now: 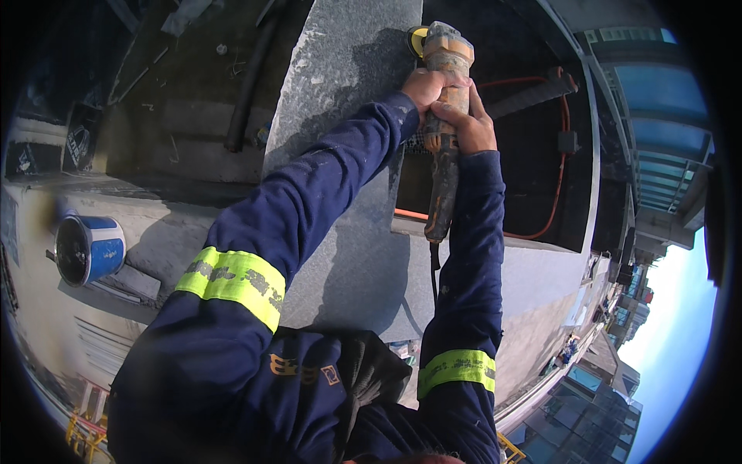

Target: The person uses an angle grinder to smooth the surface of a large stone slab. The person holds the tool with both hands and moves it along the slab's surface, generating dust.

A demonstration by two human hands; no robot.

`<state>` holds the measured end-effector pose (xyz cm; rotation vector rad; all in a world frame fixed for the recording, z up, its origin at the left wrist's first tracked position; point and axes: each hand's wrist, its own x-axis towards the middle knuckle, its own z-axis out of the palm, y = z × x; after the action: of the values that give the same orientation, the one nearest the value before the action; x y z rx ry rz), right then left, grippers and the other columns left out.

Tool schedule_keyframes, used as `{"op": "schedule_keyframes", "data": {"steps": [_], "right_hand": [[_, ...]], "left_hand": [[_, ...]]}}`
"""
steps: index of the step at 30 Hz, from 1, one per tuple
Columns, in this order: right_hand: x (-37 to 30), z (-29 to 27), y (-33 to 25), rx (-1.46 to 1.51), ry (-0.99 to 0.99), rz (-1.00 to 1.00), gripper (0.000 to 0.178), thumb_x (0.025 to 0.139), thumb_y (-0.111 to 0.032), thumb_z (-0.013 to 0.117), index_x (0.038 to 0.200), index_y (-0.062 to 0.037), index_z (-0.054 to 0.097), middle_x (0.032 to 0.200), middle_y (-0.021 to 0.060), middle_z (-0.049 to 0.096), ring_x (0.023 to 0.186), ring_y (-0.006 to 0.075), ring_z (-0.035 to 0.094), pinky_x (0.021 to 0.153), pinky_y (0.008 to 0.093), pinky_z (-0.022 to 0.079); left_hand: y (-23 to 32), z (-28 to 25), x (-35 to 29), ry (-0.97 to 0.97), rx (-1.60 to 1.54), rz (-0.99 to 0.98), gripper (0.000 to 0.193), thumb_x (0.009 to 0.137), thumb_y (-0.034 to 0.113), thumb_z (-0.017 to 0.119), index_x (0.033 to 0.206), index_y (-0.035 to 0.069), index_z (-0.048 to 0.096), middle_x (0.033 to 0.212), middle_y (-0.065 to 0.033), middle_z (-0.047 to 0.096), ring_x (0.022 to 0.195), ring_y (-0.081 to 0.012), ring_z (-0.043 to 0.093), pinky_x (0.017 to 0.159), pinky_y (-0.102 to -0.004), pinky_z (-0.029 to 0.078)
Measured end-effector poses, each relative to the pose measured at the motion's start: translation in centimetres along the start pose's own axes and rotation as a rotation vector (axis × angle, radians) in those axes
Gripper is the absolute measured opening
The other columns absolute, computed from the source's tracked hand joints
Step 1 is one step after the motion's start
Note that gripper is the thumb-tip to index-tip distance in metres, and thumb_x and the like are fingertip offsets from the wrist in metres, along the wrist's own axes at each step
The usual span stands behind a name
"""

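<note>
An angle grinder (447, 131) with a worn, dusty orange-and-grey body is held between my two hands at the top middle. My left hand (425, 89) wraps round its front part from the left. From the right, my right hand (471, 124) grips the body, thumb across it and fingers up along its side. A yellow disc (418, 41) shows at the tool's head, by the right edge of a grey concrete slab (332, 100). Whether the disc touches the slab cannot be made out. Below the handle hangs a dark power cord (434, 267).
A blue-and-white bucket (93, 249) lies tipped at the left. Dark recesses flank the slab; an orange cable (558, 193) with a grey box (568, 142) runs in the right one. A dark pipe (251, 93) lies in the left one. Buildings and sky show far right.
</note>
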<state>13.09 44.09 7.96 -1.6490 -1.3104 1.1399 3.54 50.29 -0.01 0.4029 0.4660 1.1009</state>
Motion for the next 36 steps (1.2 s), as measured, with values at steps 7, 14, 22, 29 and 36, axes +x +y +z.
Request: {"op": "schedule_keyframes", "data": {"steps": [7,14,22,29,36], "right_hand": [[0.7,-0.4,0.5,-0.001,0.007,-0.004,0.095,0.069,-0.013,0.082,0.152,-0.0008,0.035,0.121,0.0186,0.065,0.099,0.0227,0.068,0.085,0.0336,0.055],[-0.3,0.5,0.1,-0.012,0.014,-0.029,0.096,0.069,-0.011,0.081,0.151,0.0019,0.034,0.122,0.0197,0.064,0.101,0.0234,0.068,0.086,0.0335,0.055],[1.0,-1.2,1.5,0.05,0.021,0.018,0.095,0.07,-0.01,0.08,0.152,0.0005,0.034,0.117,0.0193,0.067,0.101,0.0232,0.068,0.086,0.0337,0.055],[-1.5,-1.6,1.4,0.005,0.065,0.007,0.094,0.073,-0.012,0.079,0.152,0.0048,0.03,0.117,0.0214,0.066,0.098,0.022,0.069,0.085,0.0322,0.055],[-4.0,-2.7,0.3,0.005,0.156,-0.038,0.094,0.075,-0.012,0.078,0.153,0.0037,0.028,0.118,0.0216,0.065,0.098,0.0231,0.068,0.085,0.0329,0.055]], "left_hand": [[-0.2,0.7,0.7,0.013,0.043,-0.028,0.036,0.082,0.019,0.074,0.111,0.0,0.061,0.092,-0.0096,0.066,0.079,-0.0204,0.067,0.074,-0.0366,0.056],[0.3,-0.1,-0.6,0.017,-0.006,0.01,0.035,0.083,0.018,0.073,0.11,0.001,0.062,0.093,-0.0095,0.066,0.082,-0.0206,0.067,0.076,-0.0371,0.056],[-1.0,0.6,1.0,0.0,-0.024,-0.091,0.036,0.082,0.019,0.073,0.112,0.002,0.061,0.095,-0.0106,0.066,0.084,-0.0227,0.067,0.078,-0.0387,0.055],[-2.3,1.2,0.0,0.003,0.021,-0.116,0.038,0.081,0.017,0.073,0.112,0.0,0.06,0.097,-0.0118,0.066,0.086,-0.0235,0.068,0.08,-0.0382,0.055],[-2.1,4.3,-1.3,-0.11,0.007,-0.063,0.037,0.08,0.015,0.075,0.111,0.0,0.061,0.097,-0.0117,0.066,0.085,-0.0226,0.068,0.077,-0.0374,0.056]]}}
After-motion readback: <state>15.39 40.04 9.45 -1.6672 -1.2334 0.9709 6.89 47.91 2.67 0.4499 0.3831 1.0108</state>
